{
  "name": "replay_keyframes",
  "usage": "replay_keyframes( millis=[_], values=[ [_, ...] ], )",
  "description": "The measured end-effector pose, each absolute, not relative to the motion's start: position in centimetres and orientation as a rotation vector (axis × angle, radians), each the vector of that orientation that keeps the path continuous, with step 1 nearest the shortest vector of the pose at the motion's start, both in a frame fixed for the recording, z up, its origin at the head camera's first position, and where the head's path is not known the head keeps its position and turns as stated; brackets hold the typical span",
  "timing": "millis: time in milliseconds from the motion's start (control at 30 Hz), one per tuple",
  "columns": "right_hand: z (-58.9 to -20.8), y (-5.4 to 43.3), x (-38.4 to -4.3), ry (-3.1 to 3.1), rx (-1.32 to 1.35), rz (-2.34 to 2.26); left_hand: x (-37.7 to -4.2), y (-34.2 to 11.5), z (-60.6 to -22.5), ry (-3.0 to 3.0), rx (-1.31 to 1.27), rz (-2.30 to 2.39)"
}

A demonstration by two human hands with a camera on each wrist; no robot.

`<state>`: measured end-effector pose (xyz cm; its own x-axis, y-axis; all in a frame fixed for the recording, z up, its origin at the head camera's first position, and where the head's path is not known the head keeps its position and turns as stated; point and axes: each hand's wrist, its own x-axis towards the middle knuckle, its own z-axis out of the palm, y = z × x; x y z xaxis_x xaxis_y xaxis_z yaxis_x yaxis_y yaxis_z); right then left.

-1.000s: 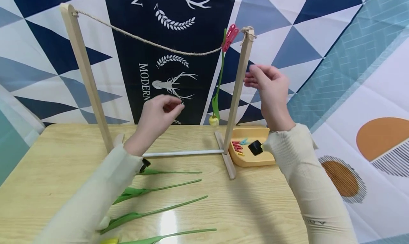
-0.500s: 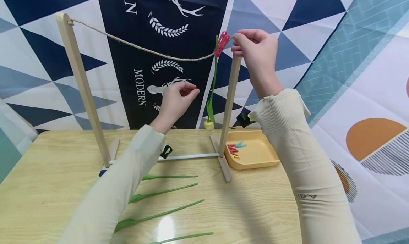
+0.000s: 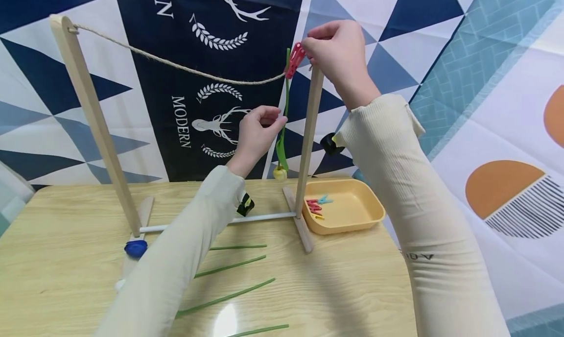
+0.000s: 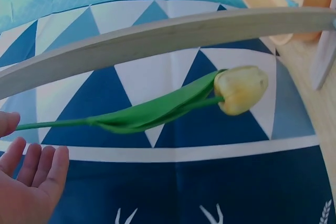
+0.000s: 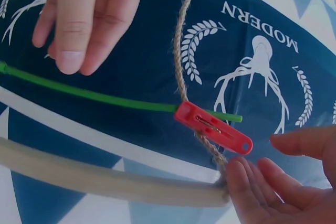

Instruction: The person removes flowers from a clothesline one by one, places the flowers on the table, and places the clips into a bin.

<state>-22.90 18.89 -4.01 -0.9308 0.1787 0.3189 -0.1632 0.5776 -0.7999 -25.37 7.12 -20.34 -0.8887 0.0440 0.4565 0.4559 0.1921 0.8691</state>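
Note:
A yellow tulip [image 4: 241, 90] hangs head down from the sagging rope [image 3: 176, 65]. Its green stem is clamped to the rope by a red clothespin [image 5: 212, 127] beside the right wooden post [image 3: 308, 141]. My right hand [image 3: 343, 58] is at the top of that post, thumb and fingers apart around the handle end of the clothespin. In the right wrist view its fingertips sit right by the rope and post top. My left hand [image 3: 260, 136] is lower, beside the stem, with loosely bent fingers and nothing gripped. The left thumb overlaps the stem in the left wrist view.
A yellow tray [image 3: 348, 228] holding several small clothespins stands right of the frame's foot [image 3: 297, 219]. Several green stems [image 3: 229, 296] lie on the table, partly under my left sleeve. A blue flower [image 3: 135, 249] lies by the left post [image 3: 94, 116].
My right hand has risen from beside the right post to the clothespin at its top. My left hand has moved right and up, to the hanging stem. The view has shifted slightly.

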Motion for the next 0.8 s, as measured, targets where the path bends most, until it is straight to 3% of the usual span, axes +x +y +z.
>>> replay_keyframes(
  millis=[800],
  values=[
    [-2.8,18.7,-23.7,-2.718,-0.040,1.125,-26.3,8.4,-21.0,-2.116,-0.471,-1.853]
  ],
)
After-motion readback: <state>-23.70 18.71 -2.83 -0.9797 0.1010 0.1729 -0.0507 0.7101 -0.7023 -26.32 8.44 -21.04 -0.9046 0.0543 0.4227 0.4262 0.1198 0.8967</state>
